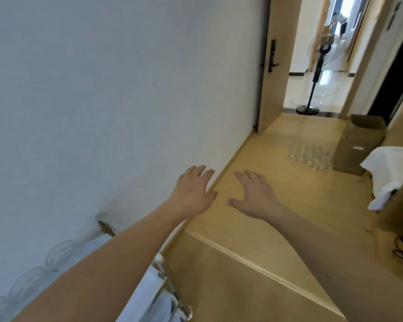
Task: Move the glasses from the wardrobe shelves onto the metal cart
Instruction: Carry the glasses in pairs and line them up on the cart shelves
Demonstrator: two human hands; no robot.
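hands: left [192, 192], right [256, 194], both empty, fingers spread | glasses [310, 154]: one floor cluster, count unclear | cart [163, 296]: three blurred glasses | box [358, 145]: one

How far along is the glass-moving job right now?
Some glasses already sit on the metal cart, bottom left. Both the left hand and right hand are open and empty. No wardrobe shows; a cluster of glasses on the floor remains.

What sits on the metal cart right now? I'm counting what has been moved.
On the metal cart, a row of clear glasses shows at lower left. The left forearm covers much of its top, so no full count is possible.
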